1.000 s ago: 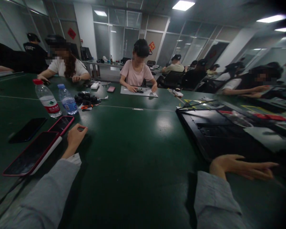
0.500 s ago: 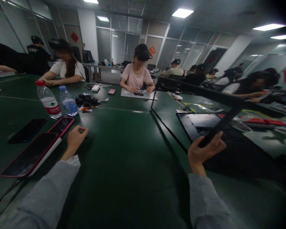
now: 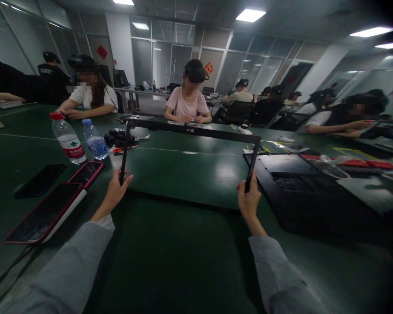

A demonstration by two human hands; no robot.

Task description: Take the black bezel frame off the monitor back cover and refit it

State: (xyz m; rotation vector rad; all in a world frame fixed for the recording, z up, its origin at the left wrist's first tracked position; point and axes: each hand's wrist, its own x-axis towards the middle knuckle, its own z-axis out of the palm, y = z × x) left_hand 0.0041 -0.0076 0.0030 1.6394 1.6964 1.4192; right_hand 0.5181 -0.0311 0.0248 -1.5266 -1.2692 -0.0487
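A thin black rectangular frame (image 3: 222, 135) with a small logo on its far bar is held up over the green table (image 3: 183, 261). My left hand (image 3: 115, 192) grips its left side bar, fingers wrapped round it. Its right side bar is in my right hand (image 3: 249, 196), thumb and fingers closed on it. Through the opening of the frame the table top shows. To the right of my right hand lies a flat black laptop part (image 3: 301, 192) with a lighter panel at its far end.
Phones (image 3: 46, 211), another dark phone (image 3: 41, 180) and two bottles (image 3: 71, 146) stand or lie left of my left hand. Black parts and orange-handled tools (image 3: 119, 139) are beyond. Red and yellow items (image 3: 360, 163) lie far right. Several people sit around.
The black frame has swung left from the right side and now spans both hands. My left hand has taken hold of its left bar; my right hand has moved left with it.
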